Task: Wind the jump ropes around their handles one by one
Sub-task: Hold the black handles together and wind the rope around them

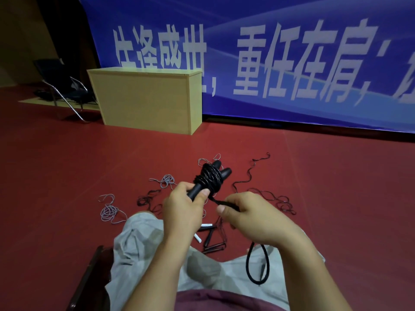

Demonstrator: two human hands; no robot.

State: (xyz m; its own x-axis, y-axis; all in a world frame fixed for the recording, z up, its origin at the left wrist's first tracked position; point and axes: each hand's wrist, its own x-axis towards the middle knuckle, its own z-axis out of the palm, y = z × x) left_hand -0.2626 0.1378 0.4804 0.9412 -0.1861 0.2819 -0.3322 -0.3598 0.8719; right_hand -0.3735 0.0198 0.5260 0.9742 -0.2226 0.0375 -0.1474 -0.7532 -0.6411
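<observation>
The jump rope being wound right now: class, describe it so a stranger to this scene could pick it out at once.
Start at the red floor in front of the blue banner, then look above the person's lap. There the left hand grips two black handles held together, wrapped in thick black rope that the right hand pinches. Unlike the thin loose ropes lying on the floor, it is held up and already coiled.

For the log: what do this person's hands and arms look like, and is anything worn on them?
Both the left hand and right hand are bare: no gloves, rings, watch or wristbands show. Both forearms are uncovered to the frame's bottom edge, with no sleeve in sight. Fingernails are short and unpainted.
</observation>
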